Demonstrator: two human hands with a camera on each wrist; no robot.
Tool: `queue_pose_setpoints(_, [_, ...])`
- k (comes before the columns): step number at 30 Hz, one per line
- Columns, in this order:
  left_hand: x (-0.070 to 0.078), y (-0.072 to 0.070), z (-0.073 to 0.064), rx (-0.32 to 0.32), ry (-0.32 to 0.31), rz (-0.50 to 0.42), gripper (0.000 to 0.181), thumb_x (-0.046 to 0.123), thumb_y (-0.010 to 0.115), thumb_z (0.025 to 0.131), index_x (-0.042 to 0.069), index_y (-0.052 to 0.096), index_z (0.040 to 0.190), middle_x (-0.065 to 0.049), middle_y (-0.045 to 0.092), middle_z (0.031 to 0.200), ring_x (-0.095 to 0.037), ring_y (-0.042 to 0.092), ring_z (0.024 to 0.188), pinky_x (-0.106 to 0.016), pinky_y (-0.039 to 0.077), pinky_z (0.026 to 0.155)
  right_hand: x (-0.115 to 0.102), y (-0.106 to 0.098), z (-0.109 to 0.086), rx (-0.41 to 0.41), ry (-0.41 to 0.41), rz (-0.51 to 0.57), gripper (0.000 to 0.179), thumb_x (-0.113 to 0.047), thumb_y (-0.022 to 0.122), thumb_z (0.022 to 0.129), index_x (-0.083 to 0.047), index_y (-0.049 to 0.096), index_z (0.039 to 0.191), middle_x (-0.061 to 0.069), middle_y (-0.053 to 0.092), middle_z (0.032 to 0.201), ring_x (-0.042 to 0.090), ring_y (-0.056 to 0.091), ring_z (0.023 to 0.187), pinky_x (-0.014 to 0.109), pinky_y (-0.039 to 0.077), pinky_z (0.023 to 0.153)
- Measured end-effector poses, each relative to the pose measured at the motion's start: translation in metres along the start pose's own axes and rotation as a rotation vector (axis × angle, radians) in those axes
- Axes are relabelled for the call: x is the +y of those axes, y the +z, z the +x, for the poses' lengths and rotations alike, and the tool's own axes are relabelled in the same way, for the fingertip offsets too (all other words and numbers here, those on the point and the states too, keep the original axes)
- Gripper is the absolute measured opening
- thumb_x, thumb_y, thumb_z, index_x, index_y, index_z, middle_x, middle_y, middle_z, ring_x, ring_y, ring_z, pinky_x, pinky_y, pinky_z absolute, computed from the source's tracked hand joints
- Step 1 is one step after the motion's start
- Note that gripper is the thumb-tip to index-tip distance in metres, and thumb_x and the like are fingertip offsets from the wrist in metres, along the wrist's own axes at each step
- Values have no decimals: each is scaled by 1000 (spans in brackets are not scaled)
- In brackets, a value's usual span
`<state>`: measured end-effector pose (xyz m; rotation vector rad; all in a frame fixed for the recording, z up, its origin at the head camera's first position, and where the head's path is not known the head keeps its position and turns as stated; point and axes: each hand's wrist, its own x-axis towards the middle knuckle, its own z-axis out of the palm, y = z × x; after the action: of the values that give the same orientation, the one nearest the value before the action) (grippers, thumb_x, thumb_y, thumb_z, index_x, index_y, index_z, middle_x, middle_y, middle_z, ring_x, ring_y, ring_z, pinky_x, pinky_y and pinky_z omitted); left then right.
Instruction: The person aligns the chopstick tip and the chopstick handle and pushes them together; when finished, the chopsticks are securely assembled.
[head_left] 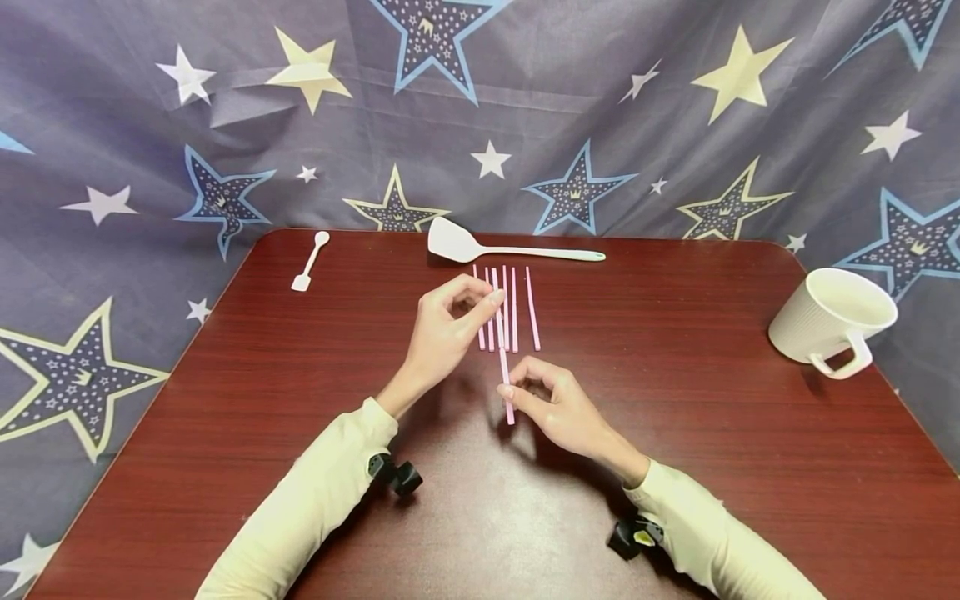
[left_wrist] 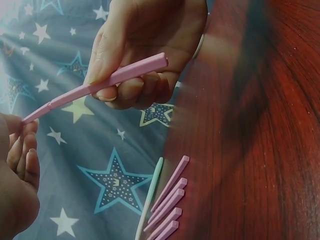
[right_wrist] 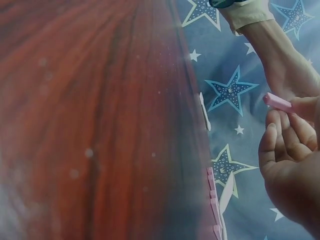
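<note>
A pink chopstick (head_left: 506,375) is held up between both hands, above the table. My left hand (head_left: 446,325) pinches its thin far end between thumb and fingers. Nearer the thick end, my right hand (head_left: 558,408) grips it, and the squared butt (left_wrist: 160,61) sticks out past the fingers in the left wrist view. Just beyond the hands lie several more pink chopsticks (head_left: 532,308) in a loose row, thick ends toward me. One of them is set a little apart on the right. The left hand partly covers the row in the head view.
Behind the row lies a white turner (head_left: 457,242) with a pale green handle tip. A small white double-ended scoop (head_left: 306,267) rests at the back left. On the right stands a white ribbed mug (head_left: 832,317). A star-patterned cloth (head_left: 487,125) hangs behind the dark red table (head_left: 225,400).
</note>
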<state>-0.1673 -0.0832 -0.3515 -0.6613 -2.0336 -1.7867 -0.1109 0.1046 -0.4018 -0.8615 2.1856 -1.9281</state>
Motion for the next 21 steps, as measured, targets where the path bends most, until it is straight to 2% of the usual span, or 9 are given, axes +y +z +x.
queue_pose_setpoints(4, [0,2,0,-4,4,0,13,11,73,97,-2,72,96,-7,69,80,-13,59,72,-29,46,67,-1,0,0,7,-7,7,6,2,61,101,2,63,95,7,65,75,30,62,69,32,51,70])
queue_pose_setpoints(10, [2,3,2,-14,38,2,10,11,72,97,1,71,95,-5,67,78,-13,57,69,-25,43,63,1,0,1,21,-21,4,7,3,61,101,5,62,94,8,65,76,24,62,69,31,52,71])
queue_pose_setpoints(15, [1,3,2,-18,37,0,9,9,72,97,1,70,93,-1,65,76,-13,55,67,-25,42,61,1,1,1,21,-27,11,7,3,61,100,4,62,93,9,65,77,24,62,70,31,53,71])
queue_pose_setpoints(21, [2,3,1,-38,56,-3,10,7,71,97,1,67,91,-2,62,74,-13,53,65,-24,41,59,2,1,0,16,-40,13,8,3,60,100,4,62,93,7,65,74,25,62,68,31,52,71])
